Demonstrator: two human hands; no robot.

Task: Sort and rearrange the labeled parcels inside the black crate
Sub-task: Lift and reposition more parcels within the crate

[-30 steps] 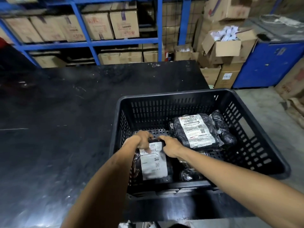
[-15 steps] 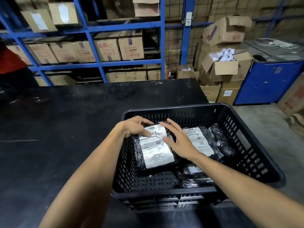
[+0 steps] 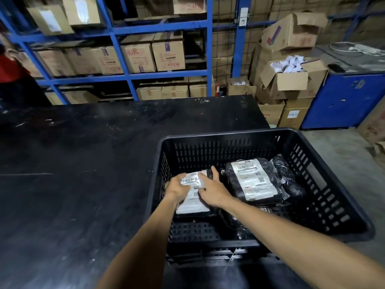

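A black slatted crate (image 3: 333,197) sits at the right end of a black table (image 3: 83,163). Inside, at the left, lies a black parcel with a white label (image 3: 192,202). My left hand (image 3: 177,187) grips its left edge and my right hand (image 3: 210,189) rests on its right side, fingers over the top. To the right, a larger black parcel with a long white label (image 3: 253,179) leans against a dark plastic bundle (image 3: 289,180). More dark wrapped parcels (image 3: 241,230) lie low in the crate under my right forearm, mostly hidden.
Blue shelving (image 3: 162,30) loaded with cardboard boxes stands behind the table. Open and stacked cartons (image 3: 289,82) and a blue cabinet (image 3: 341,101) stand at the right on a concrete floor. A person in a red top (image 3: 8,67) is at the far left edge.
Both hands have carried the left parcel from the crate's near wall, up, then down flatter against the left wall. The camera has tilted, so the crate now sits lower in view.
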